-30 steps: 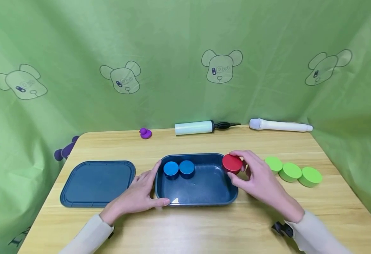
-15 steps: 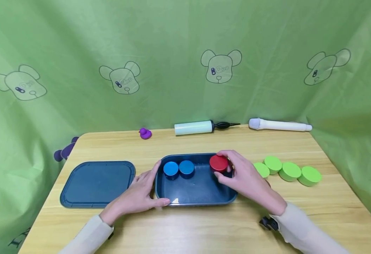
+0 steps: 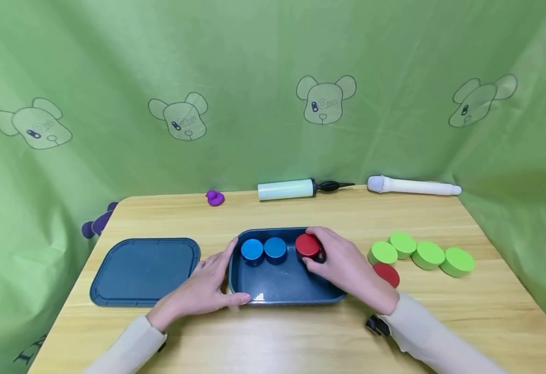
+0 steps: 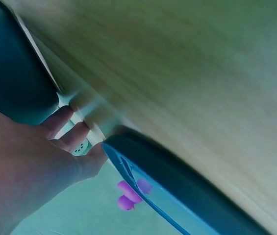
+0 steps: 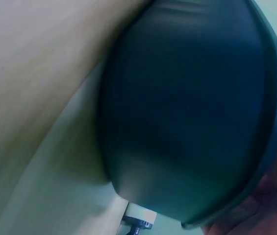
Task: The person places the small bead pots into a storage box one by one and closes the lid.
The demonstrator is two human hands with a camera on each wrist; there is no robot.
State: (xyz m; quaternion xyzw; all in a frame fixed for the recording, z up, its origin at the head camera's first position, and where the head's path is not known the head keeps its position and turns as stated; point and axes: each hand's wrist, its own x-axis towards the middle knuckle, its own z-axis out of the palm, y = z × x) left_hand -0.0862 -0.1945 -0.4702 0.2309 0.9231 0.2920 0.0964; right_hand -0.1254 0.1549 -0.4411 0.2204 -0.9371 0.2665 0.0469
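Observation:
In the head view, my right hand [image 3: 340,262] grips a red round block [image 3: 308,244] inside the right part of the dark blue tray [image 3: 273,297]. Two blue round blocks, a left one [image 3: 252,250] and a right one [image 3: 275,248], stand side by side at the tray's back left. My left hand [image 3: 205,288] rests against the tray's left end, fingers stretched along the side and thumb on the front rim. The right wrist view shows mostly the outside of the tray [image 5: 187,103]; the held block is hidden there.
A second red block [image 3: 387,274] lies right of the tray, partly behind my forearm. Several green round blocks [image 3: 428,254] form a row beyond it. The flat blue lid [image 3: 144,271] lies at left. Along the back are a purple duck [image 3: 215,198], a hand pump [image 3: 287,189] and a white microphone [image 3: 415,186].
My right hand has carried the red block leftward from the tray's right end, lower toward the blue ones. The second red block has come into sight. My left hand has stayed put.

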